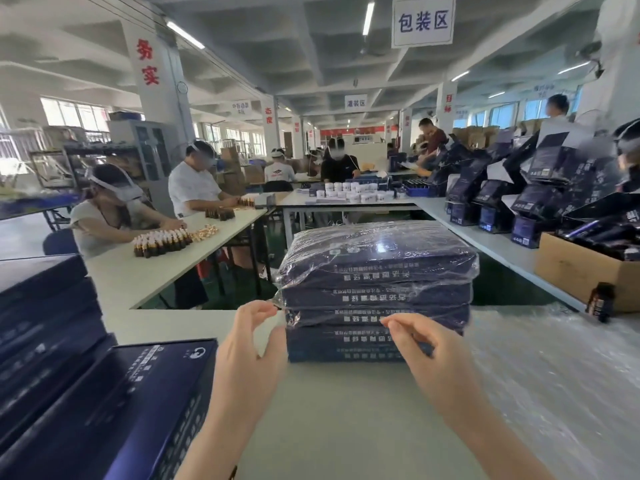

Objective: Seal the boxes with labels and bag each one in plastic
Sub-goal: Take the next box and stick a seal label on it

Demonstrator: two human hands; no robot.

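Note:
A stack of several dark blue boxes (377, 271), each in clear plastic, stands on the white table (329, 410) in front of me. My left hand (252, 337) pinches a corner of the plastic at the stack's left front edge between thumb and forefinger. My right hand (422, 344) pinches the plastic on the stack's front face, fingers curled. More dark blue boxes (114, 400) without plastic lie stacked at my lower left.
A pile of clear plastic bags (554, 375) covers the table at right. A cardboard carton (581, 268) and a small brown bottle (601, 301) sit at the far right. Open dark boxes (502, 202) line the right bench. Other people work at tables beyond.

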